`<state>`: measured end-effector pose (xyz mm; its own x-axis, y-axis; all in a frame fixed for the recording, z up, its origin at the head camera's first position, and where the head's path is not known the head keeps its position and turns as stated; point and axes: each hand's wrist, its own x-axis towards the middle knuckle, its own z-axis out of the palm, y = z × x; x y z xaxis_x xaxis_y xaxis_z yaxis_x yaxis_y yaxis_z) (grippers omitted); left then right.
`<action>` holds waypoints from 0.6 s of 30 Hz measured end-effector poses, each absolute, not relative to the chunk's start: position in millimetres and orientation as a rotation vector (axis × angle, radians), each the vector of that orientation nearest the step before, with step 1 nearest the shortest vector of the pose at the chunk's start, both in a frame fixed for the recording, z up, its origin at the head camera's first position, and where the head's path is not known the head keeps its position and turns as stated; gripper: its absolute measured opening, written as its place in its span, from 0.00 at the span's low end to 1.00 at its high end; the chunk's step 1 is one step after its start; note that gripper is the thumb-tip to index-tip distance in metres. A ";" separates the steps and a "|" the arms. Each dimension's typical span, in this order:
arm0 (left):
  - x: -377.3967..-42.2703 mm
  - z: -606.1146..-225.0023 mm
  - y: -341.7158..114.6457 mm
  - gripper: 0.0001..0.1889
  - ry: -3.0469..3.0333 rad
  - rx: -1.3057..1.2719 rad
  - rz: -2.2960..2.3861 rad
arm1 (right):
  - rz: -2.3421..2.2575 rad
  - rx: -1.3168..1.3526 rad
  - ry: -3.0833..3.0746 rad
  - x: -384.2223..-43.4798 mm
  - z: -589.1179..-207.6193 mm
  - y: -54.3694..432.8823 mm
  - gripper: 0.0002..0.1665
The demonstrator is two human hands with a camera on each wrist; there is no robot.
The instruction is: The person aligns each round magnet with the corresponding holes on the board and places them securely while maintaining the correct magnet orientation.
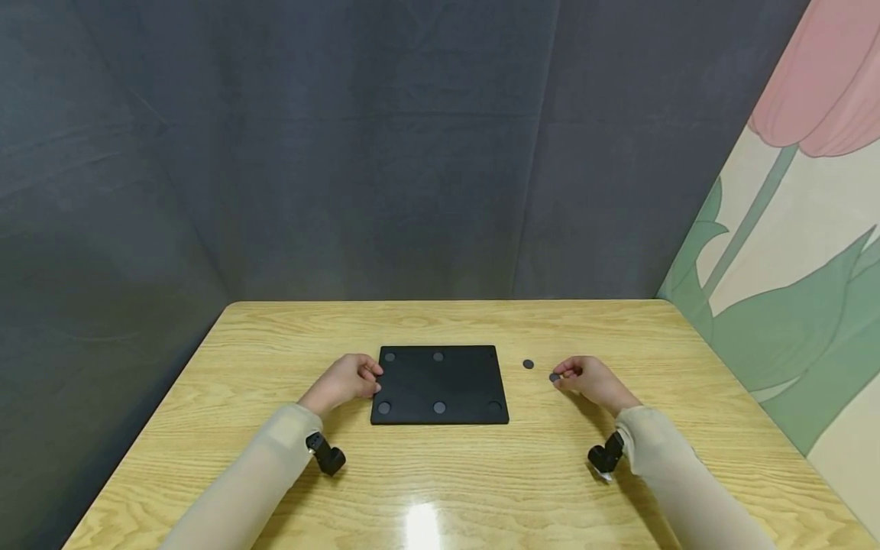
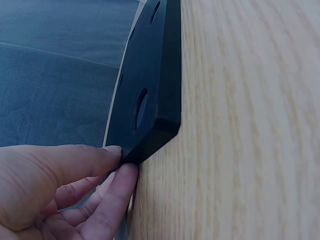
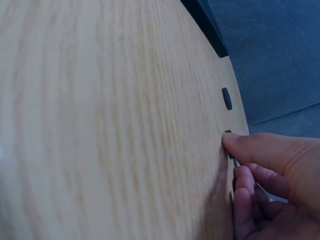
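Observation:
A flat black rectangular board [image 1: 440, 382] lies on the table with round spots near its edges. Several of these spots look greyer than the board; the lower right one is dark like it. My left hand [image 1: 352, 378] grips the board's left edge, thumb and fingertip meeting at its rim in the left wrist view. To the right of the board, my right hand [image 1: 584, 378] pinches a small dark disc [image 1: 554, 377] at the tabletop, thumb partly covering it. A second dark disc [image 1: 528, 364] lies flat between that hand and the board.
The wood-grain table [image 1: 440, 473] ends at a back edge against a dark grey curtain [image 1: 385, 153]. A wall painted with tulips [image 1: 791, 321] stands at the right. Each wrist wears a small black camera.

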<state>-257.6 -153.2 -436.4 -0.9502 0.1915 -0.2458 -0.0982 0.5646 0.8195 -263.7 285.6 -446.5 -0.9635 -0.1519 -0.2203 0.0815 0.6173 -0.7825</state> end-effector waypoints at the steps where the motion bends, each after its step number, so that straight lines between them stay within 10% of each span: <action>1: -257.7 -436.2 -153.1 0.13 2.498 0.077 1.328 | -1.265 -0.057 2.579 -263.8 -446.6 285.7 0.14; 18: -257.1 -436.2 -152.0 0.13 2.504 0.055 1.322 | -1.252 -0.061 2.589 -263.3 -446.6 286.0 0.15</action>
